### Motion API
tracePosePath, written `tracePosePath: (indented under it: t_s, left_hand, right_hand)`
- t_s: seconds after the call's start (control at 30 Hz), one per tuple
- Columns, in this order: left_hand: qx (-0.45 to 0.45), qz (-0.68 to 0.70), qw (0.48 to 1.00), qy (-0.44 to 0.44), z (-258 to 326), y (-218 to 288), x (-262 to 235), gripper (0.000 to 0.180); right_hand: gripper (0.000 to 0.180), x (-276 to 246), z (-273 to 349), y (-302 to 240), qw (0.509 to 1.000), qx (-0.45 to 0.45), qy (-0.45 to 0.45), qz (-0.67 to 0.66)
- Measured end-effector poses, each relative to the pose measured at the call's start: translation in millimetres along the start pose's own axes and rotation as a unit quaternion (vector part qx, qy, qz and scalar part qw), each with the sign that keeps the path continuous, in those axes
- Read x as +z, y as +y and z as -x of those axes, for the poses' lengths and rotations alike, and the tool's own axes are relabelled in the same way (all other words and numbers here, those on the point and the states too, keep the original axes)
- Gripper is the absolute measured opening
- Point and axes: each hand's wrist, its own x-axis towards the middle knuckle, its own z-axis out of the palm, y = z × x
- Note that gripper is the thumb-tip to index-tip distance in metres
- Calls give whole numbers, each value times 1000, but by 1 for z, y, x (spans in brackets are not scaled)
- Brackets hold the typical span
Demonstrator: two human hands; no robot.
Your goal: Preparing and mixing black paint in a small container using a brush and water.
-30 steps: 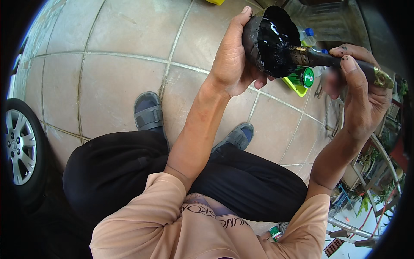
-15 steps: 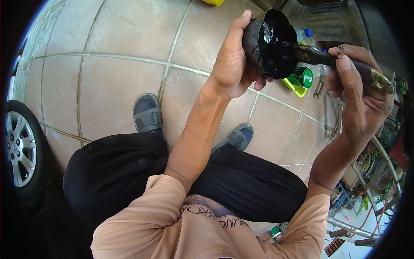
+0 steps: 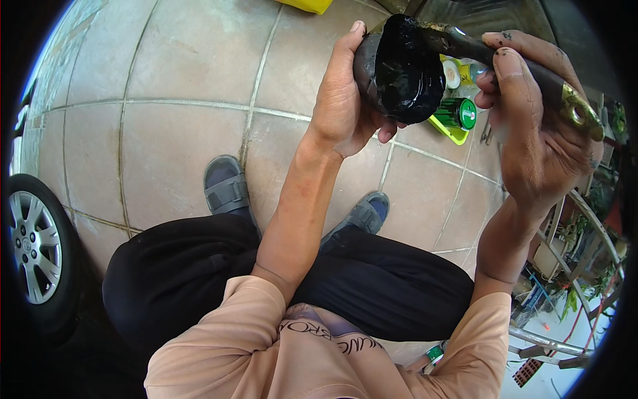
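Note:
My left hand (image 3: 337,110) is wrapped round a small black cup (image 3: 366,70) with an uneven rim, tilted so that its mouth faces right. Glossy black paint (image 3: 407,83) coats the inside. My right hand (image 3: 535,126) grips a paintbrush (image 3: 468,46) by its dark handle, whose worn golden end with a hole points down to the right. The brush's head is at the upper rim of the cup, and its bristles are hidden or lost in the black paint. Dark specks of paint mark my right fingers.
Beyond the cup, a green can (image 3: 458,114) stands by a yellow-green tray (image 3: 453,134) on the tiled floor (image 3: 186,139). A car wheel (image 3: 36,249) is at the left. Curved metal bars (image 3: 555,342) and plants line the right side. A yellow thing (image 3: 311,5) shows at the top edge.
The brush has moved up from the middle of the cup's mouth to its upper rim. My left hand and the cup have shifted slightly left in the picture.

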Motion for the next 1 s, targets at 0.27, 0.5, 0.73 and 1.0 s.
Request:
tracePosePath:
  t_s: [0.27,0.5,0.73,1.0]
  left_hand:
    - [-12,37,999,-7,-3,-1,0,73]
    - [-2,52,998,-41,-2,1,-9,66]
    - [-5,92,996,-13,1,7,-4,71]
    - [4,46,999,-23,0,6,-12,67]
  right_hand:
    - [18,-1,2,-9,998,-1,-46,-42]
    - [17,5,-11,-6,984,-129,-119,9]
    - [23,-1,-11,-15,969,-139,-202,-14]
    - [26,-15,-8,-17,981,-121,-151,-7]
